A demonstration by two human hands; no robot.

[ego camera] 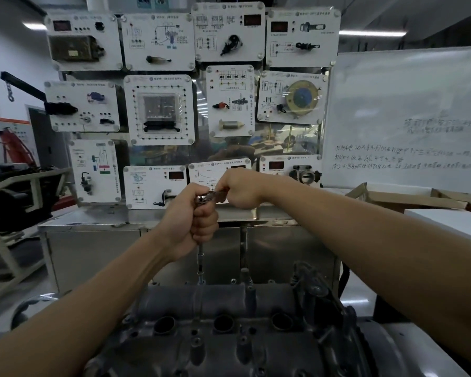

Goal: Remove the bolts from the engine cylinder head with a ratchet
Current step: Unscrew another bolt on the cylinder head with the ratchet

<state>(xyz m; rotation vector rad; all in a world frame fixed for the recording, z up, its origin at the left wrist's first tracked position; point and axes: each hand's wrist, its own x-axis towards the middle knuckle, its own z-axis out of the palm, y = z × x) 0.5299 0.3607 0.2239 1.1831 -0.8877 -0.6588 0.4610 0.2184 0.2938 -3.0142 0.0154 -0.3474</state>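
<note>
Items as I saw them, hands raised over the engine.

- Left hand (195,216): fist curled round the top of the extension bar (200,254), just under the ratchet head.
- Right hand (239,190): fist clamped on the ratchet's handle, close beside my left, knuckles nearly touching it.
- Ratchet (204,198): chrome head showing between the two fists, handle running right into my grip.
- Extension bar: upright, dropping from my left fist to the far edge of the engine cylinder head (229,346); the bolt under its tip was hidden.
- Cylinder head: dark, greasy, low and centre, three round openings in a row.
- Behind: steel cabinet (98,240) carrying a training board (158,110) of component panels.
- Right: whiteboard (405,118) with handwriting, cardboard box (408,198) below it.
</note>
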